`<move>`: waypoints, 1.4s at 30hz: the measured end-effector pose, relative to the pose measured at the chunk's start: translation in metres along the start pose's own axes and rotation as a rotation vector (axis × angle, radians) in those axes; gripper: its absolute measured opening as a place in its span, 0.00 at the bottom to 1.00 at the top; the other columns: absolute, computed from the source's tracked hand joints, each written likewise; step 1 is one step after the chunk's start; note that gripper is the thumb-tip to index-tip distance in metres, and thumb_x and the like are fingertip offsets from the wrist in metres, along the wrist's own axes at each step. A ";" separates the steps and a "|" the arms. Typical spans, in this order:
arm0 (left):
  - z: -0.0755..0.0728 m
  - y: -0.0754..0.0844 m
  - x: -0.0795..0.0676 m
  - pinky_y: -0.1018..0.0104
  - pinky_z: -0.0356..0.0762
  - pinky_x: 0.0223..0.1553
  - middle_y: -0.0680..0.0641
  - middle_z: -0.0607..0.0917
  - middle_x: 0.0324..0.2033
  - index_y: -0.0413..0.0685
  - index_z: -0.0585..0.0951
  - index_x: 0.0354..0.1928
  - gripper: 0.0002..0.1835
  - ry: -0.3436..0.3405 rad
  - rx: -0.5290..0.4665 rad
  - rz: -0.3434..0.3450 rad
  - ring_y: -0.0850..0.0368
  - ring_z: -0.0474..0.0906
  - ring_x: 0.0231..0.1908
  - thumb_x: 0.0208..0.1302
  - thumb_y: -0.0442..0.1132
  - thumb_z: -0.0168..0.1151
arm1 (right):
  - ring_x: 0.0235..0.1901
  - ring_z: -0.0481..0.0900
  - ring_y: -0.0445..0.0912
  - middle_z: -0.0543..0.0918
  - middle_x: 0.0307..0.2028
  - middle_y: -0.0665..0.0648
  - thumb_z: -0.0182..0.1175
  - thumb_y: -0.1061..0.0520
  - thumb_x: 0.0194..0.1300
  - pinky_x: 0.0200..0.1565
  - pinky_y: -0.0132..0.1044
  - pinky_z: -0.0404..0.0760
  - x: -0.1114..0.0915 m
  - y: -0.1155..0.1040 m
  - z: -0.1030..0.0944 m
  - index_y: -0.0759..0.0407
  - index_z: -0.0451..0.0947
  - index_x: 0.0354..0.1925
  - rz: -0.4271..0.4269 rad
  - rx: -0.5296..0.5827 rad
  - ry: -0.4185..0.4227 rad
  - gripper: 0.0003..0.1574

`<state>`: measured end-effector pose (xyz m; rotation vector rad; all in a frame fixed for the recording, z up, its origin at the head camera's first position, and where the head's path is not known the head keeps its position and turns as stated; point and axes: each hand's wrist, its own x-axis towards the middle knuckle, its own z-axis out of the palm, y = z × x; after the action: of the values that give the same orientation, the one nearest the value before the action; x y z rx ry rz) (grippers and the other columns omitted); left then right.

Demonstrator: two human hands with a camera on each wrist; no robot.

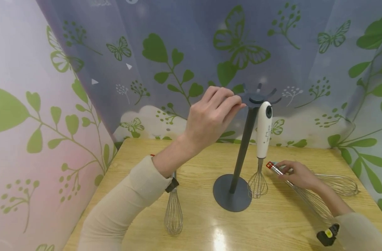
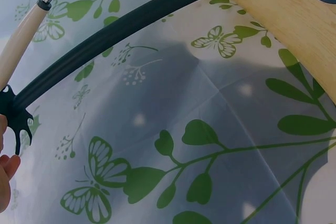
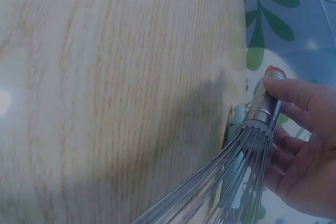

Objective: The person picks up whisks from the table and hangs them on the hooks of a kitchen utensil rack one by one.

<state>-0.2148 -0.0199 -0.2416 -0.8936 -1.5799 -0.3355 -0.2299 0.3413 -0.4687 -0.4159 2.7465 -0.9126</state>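
Note:
A dark utensil stand [image 1: 241, 153] with a hooked top and round base stands on the table. From one hook hangs a whisk with a white handle [image 1: 264, 132]. My left hand [image 1: 209, 111] holds the hooked top at its left edge, fingers curled; the left wrist view shows only the fingertips [image 2: 9, 166] by a hook. My right hand [image 1: 298, 174] grips a metal-handled whisk [image 3: 262, 111] with a red end, its handle tip raised and its wires slanting down to the right. Beneath it lies another whisk, its handle pale blue-green [image 3: 231, 182].
A further wire whisk [image 1: 173, 212] lies on the wooden table [image 1: 140, 209] left of the stand, its handle partly hidden by my left forearm. Patterned cloth [image 1: 178, 35] with leaves and butterflies hangs behind the table and along its sides.

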 end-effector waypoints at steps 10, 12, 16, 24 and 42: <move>0.001 0.001 0.001 0.75 0.80 0.36 0.52 0.84 0.30 0.49 0.85 0.32 0.10 0.008 -0.004 -0.003 0.57 0.78 0.36 0.67 0.45 0.62 | 0.33 0.82 0.45 0.83 0.42 0.63 0.63 0.52 0.66 0.28 0.36 0.79 -0.001 -0.007 -0.001 0.61 0.71 0.61 0.001 0.026 0.028 0.29; 0.002 0.001 0.001 0.75 0.80 0.36 0.52 0.84 0.30 0.49 0.85 0.32 0.10 0.008 -0.002 -0.003 0.57 0.78 0.36 0.67 0.45 0.62 | 0.33 0.82 0.45 0.82 0.42 0.63 0.63 0.52 0.66 0.27 0.36 0.79 -0.002 -0.009 -0.002 0.61 0.71 0.61 0.002 0.033 0.037 0.28; 0.002 0.001 0.001 0.74 0.80 0.36 0.52 0.84 0.30 0.49 0.85 0.32 0.10 0.008 -0.003 -0.003 0.57 0.78 0.36 0.67 0.45 0.62 | 0.33 0.82 0.47 0.82 0.42 0.64 0.63 0.52 0.66 0.26 0.37 0.80 -0.004 -0.015 -0.003 0.60 0.71 0.61 0.006 0.054 0.059 0.28; 0.002 0.001 0.000 0.74 0.81 0.36 0.52 0.84 0.31 0.49 0.85 0.32 0.10 0.002 -0.004 -0.008 0.57 0.78 0.36 0.68 0.45 0.61 | 0.31 0.82 0.46 0.82 0.42 0.64 0.62 0.48 0.67 0.24 0.36 0.79 -0.007 -0.026 -0.003 0.58 0.70 0.62 -0.001 0.065 0.106 0.29; 0.002 0.000 0.000 0.74 0.81 0.35 0.51 0.84 0.31 0.49 0.85 0.32 0.10 0.002 -0.006 -0.009 0.56 0.78 0.36 0.67 0.45 0.62 | 0.32 0.80 0.42 0.81 0.43 0.62 0.62 0.48 0.66 0.25 0.38 0.82 -0.007 -0.044 -0.001 0.55 0.70 0.63 -0.026 0.093 0.247 0.30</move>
<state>-0.2158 -0.0188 -0.2423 -0.8906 -1.5824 -0.3477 -0.2150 0.3106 -0.4403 -0.3431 2.9076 -1.1642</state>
